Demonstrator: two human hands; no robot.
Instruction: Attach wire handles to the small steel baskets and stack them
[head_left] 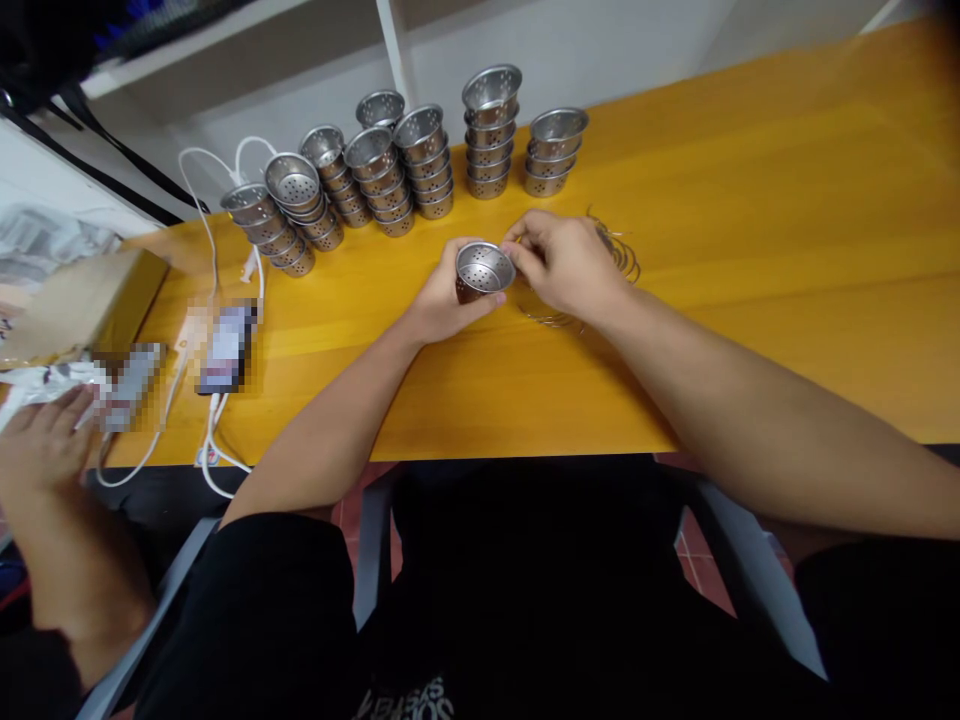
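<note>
My left hand (pixel 441 300) is wrapped around a small perforated metal cup (pixel 484 270), holding it tilted above the table with its open mouth turned toward me. My right hand (pixel 566 258) is closed in a pinch at the cup's right rim. Whatever sits between those fingertips is too small to make out. Thin wire rings (pixel 626 258) lie on the table beside and partly beneath my right hand, which hides some of them. Behind both hands stand several stacks of the same cups, among them a tall stack (pixel 490 140) and a shorter one (pixel 551 155).
On the left, a phone (pixel 227 350) with white cables (pixel 212 430) rests on the yellow table (pixel 787 250). Farther left are another device (pixel 133 390), a cardboard box (pixel 90 300) and another person's hand (pixel 45 440). A white shelf unit (pixel 390 45) stands behind the stacks.
</note>
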